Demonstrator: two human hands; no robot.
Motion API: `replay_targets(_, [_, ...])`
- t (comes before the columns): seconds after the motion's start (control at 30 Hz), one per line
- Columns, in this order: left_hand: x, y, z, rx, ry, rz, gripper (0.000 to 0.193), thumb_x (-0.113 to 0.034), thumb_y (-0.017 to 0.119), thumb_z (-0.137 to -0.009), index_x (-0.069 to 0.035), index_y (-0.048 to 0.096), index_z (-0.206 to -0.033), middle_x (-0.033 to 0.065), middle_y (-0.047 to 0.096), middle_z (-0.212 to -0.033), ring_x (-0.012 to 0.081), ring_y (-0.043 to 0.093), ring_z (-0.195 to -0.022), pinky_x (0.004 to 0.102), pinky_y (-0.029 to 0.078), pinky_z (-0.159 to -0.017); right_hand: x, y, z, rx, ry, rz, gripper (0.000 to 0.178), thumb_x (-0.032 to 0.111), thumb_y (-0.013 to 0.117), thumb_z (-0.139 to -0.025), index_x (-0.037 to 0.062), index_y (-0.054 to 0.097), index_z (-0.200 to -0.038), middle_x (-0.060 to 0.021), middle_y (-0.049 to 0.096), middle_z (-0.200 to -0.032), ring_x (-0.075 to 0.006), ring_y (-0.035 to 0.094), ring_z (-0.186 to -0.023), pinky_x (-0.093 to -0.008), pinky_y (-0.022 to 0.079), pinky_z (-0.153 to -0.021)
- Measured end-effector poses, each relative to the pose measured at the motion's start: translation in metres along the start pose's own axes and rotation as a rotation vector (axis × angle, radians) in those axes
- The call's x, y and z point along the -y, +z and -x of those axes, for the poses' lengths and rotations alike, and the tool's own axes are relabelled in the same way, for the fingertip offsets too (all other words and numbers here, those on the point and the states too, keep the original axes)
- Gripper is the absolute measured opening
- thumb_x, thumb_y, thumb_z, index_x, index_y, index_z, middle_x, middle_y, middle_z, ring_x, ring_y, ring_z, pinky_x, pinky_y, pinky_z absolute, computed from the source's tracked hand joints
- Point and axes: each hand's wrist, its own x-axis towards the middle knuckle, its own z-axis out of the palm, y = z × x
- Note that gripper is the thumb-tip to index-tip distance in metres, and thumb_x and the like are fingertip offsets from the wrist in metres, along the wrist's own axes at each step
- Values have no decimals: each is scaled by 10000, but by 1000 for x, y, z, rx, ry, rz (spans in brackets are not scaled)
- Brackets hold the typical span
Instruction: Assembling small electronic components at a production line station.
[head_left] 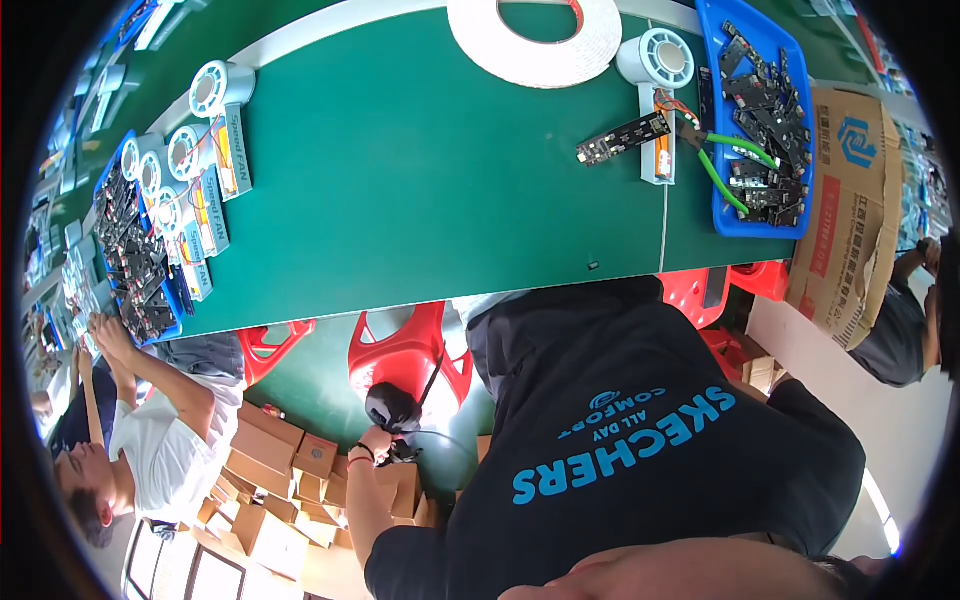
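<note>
My left hand, with a cord bracelet at the wrist, is down at my left side below the table edge. Its fingers look curled at a small black object that I cannot make out. Just beyond it, a rounded black thing with a strap or cord lies against a red plastic stool. My right hand is out of sight; only the black sleeve and a bit of that arm show. On the green table, a handheld fan lies at the right with its housing open, a black circuit board and green-handled pliers beside it.
A blue tray of circuit boards stands at the right, next to a cardboard box. Several fans and another board-filled tray are at the left. A tape roll lies far back. A person in white sits left; boxes cover the floor.
</note>
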Motion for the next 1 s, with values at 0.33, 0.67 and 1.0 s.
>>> replay_targets(0.33, [-206,79,104,-953,366,-389,408,-305,690,-767,-24,723,-1060,246,711,-1061,452,647,-1086,528,514,-951,11,-18,29,-207,39,168,268,252,681,-872,53,731,-1045,-207,720,-961,-342,702,-905,-404,557,-799])
replay_targets(0.67, [-356,157,264,-730,488,-1255,788,-582,842,-673,5,647,-1162,170,724,-1018,304,713,-932,421,572,-838,246,-91,127,-470,-421,259,272,268,667,-915,63,674,-1093,-144,716,-870,-344,694,-858,-462,534,-750])
replay_targets(1.0, [-475,349,448,-265,1920,-720,386,-227,795,-836,-9,663,-1127,125,669,-891,289,657,-815,419,534,-776,322,-129,130,-1742,-968,168,116,131,678,-899,53,673,-984,-82,659,-993,-262,669,-802,-371,545,-682])
